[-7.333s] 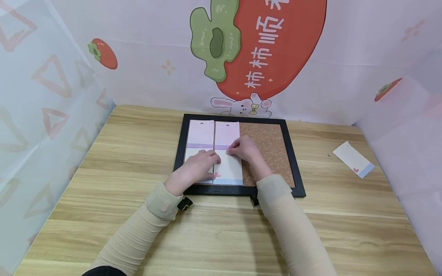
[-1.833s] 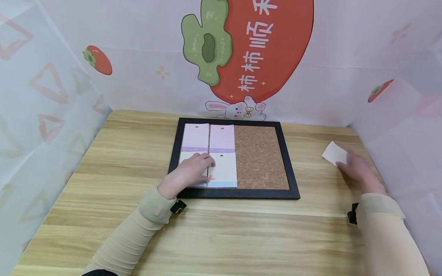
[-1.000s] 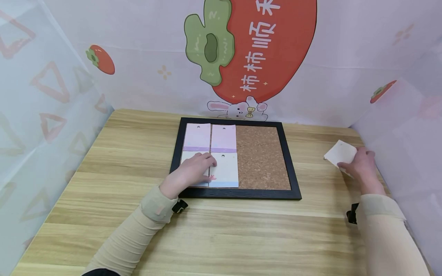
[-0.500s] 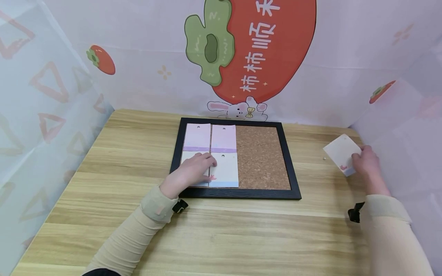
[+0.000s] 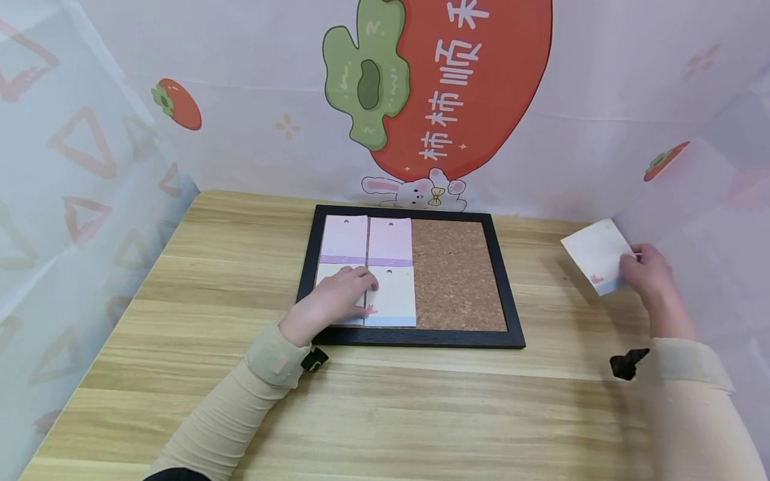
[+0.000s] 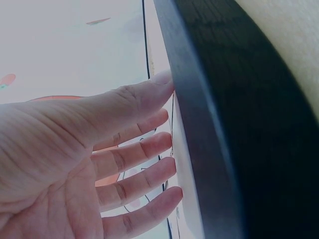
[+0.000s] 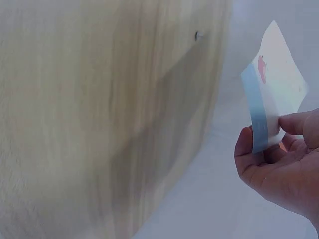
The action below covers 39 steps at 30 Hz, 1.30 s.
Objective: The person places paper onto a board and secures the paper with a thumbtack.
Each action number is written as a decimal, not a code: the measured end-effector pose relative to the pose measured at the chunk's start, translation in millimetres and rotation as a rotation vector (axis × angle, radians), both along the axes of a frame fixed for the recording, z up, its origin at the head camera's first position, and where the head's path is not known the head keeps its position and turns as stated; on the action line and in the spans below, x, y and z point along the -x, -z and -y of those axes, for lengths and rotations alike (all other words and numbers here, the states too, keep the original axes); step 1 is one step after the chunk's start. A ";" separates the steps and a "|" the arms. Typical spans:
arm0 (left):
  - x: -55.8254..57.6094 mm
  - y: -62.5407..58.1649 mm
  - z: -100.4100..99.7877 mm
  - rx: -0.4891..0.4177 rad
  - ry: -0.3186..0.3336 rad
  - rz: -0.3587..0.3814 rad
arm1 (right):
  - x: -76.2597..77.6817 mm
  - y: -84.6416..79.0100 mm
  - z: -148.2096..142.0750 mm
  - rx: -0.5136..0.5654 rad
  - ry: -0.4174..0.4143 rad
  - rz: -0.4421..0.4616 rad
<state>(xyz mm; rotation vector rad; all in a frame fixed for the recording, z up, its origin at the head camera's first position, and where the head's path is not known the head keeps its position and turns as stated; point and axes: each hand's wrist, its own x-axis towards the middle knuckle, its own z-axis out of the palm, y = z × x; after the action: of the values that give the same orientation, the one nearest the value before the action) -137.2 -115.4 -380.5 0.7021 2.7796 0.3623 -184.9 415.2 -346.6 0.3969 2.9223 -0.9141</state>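
My right hand (image 5: pixel 652 275) pinches a white note card (image 5: pixel 597 252) by one edge, thumb on one face and fingers behind, lifted above the table's right side. The card has a blue band and a small red drawing, clear in the right wrist view. My left hand (image 5: pixel 329 299) rests on the lower cards of a black-framed cork board (image 5: pixel 458 277), fingers loosely bent and fingertips touching. It covers much of the lower left card. Two pink-purple cards (image 5: pixel 390 239) fill the upper left of the board; a white card (image 5: pixel 394 290) lies below, with a pin at its top.
A small metal thumbtack (image 7: pixel 198 35) lies on the wooden table (image 5: pixel 421 407), seen in the right wrist view. Printed cloth walls (image 5: pixel 259 147) stand along the back and both sides. The board's right part shows bare cork.
My right hand left the pinned lower card, reached right and picked up the loose card from the table, then raised it and turned its printed face up. My left hand stays on the board.
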 end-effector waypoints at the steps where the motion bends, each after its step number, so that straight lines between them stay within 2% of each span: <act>1: 0.1 -0.1 0.1 0.001 -0.001 0.000 | 1.0 -0.7 1.8 0.017 -0.007 -0.003; 7: 0.7 0.7 -0.1 0.000 -0.002 0.002 | 7.3 0.1 16.1 0.100 -0.059 -0.008; 13: 1.3 2.6 0.1 -0.001 -0.001 0.003 | 10.8 2.5 35.9 0.111 -0.083 0.006; 18: 1.3 2.9 0.4 -0.007 0.001 -0.001 | 13.3 5.1 57.4 0.168 -0.113 0.004; 27: 0.1 -0.3 -0.2 -0.008 0.003 -0.003 | 13.2 5.5 89.4 0.267 -0.206 0.059; 39: 0.3 -1.2 0.4 -0.007 0.008 0.001 | 9.4 11.2 117.3 0.256 -0.315 0.138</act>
<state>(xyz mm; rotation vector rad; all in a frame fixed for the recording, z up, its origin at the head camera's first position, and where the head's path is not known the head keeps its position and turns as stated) -137.4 -115.8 -379.2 0.7136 2.7753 0.3711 -194.3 298.0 -357.8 -0.0156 2.5949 -1.1362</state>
